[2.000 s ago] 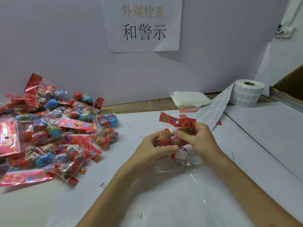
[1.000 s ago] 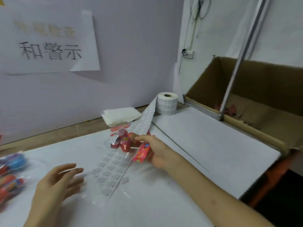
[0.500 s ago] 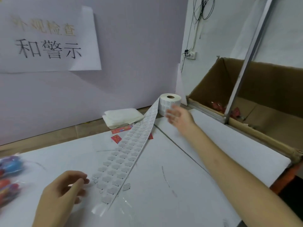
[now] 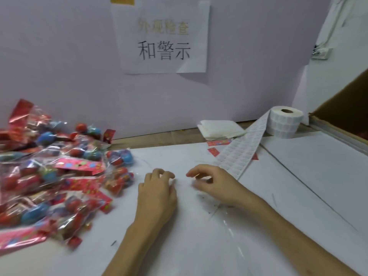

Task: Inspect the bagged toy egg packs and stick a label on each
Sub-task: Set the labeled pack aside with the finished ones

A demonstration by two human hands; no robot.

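A heap of bagged toy egg packs, clear bags with red card headers and red and blue eggs, lies on the left of the white table. My left hand rests on the table just right of the heap, fingers loosely curled, holding nothing. My right hand hovers beside it, fingers loosely bent and blurred, with nothing visible in them. Its fingers are close to the free end of the label strip, which runs back to the white label roll.
A folded white cloth and small red card scraps lie by the back wall. An open cardboard box stands at the far right, behind a metal rail. A paper sign hangs on the wall.
The view swung back left, bringing the heap into sight. My right hand, which earlier carried a pack toward the box, returned with nothing in it to the table centre beside my left hand.
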